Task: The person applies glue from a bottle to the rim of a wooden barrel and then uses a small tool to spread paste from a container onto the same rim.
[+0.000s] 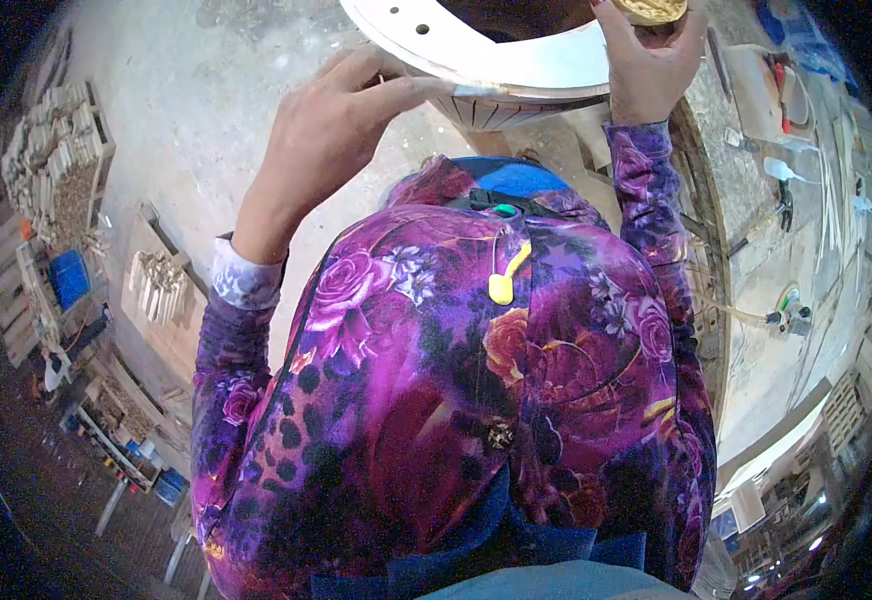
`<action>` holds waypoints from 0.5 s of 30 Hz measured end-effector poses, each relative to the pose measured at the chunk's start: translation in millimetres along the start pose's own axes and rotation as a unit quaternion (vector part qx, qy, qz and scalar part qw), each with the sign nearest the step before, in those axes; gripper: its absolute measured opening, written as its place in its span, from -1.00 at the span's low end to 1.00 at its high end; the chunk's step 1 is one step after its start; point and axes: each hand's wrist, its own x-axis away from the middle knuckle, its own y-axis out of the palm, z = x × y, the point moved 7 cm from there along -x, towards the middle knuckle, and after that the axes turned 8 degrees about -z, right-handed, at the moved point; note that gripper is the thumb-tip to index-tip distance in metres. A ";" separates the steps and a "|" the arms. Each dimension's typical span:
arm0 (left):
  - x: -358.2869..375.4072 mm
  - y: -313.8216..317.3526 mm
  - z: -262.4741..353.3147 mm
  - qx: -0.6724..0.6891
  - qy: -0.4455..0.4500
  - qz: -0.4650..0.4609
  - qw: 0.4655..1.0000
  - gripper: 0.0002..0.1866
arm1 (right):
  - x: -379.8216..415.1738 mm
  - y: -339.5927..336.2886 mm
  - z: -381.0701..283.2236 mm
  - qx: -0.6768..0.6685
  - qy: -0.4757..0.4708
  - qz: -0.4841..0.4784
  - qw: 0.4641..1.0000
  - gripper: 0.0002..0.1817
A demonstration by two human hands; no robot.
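A large white ring-shaped wooden piece [556,68] with a wide central opening fills the top of the view, cut off by the frame edge. Two small dark holes show in its left part, and slatted sides lie under its rim. My left hand [341,120] is at the near rim, thumb and fingers closed together, with a pale thin strip at the fingertips; I cannot tell what it is. At the right side of the ring, my right hand [656,75] grips a small round tub of cream-coloured paste [653,10], partly out of view.
Wood pieces are stacked on the left [61,150], with a bundle of sticks [156,285] closer in. On the right, a workbench [766,230] carries a red-handled tool [784,98], a white bottle [778,168] and a hose with a fitting [786,318].
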 end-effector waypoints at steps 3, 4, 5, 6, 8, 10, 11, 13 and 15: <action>-2.7 1.7 8.1 0.008 -0.001 -0.073 0.997 -0.67 | 0.3 0.4 -0.8 -0.044 0.006 -0.005 0.999 -0.27; -2.2 -0.1 4.8 0.056 -0.025 -0.051 0.997 -0.66 | 0.0 0.4 -3.2 -0.045 0.006 -0.004 0.999 -0.27; -0.7 -4.3 0.9 0.103 -0.051 -0.029 0.993 -0.65 | -1.0 1.8 -11.5 0.004 -0.012 -0.005 1.000 -0.28; 1.2 -4.9 4.6 0.101 -0.052 -0.028 0.993 -0.65 | -1.1 2.6 -18.0 0.052 -0.030 -0.007 0.998 -0.30; 10.2 -9.3 8.2 0.110 -0.115 0.010 0.987 -0.61 | -1.3 5.5 -18.0 0.009 0.000 -0.016 1.000 -0.30; 19.7 -2.3 12.7 0.147 -0.167 0.018 0.975 -0.59 | -0.7 10.2 -14.9 -0.037 0.034 -0.029 0.998 -0.30; 25.6 2.0 11.8 0.186 -0.213 0.025 0.959 -0.57 | -1.2 11.8 -17.9 -0.031 0.017 -0.033 0.999 -0.30; 29.1 4.7 21.7 0.196 -0.229 0.043 0.952 -0.56 | -0.8 11.7 -17.6 -0.034 0.002 -0.043 0.999 -0.29; 29.1 6.4 31.1 0.177 -0.263 0.055 0.947 -0.57 | -0.3 10.2 -17.5 -0.005 -0.024 -0.051 0.998 -0.27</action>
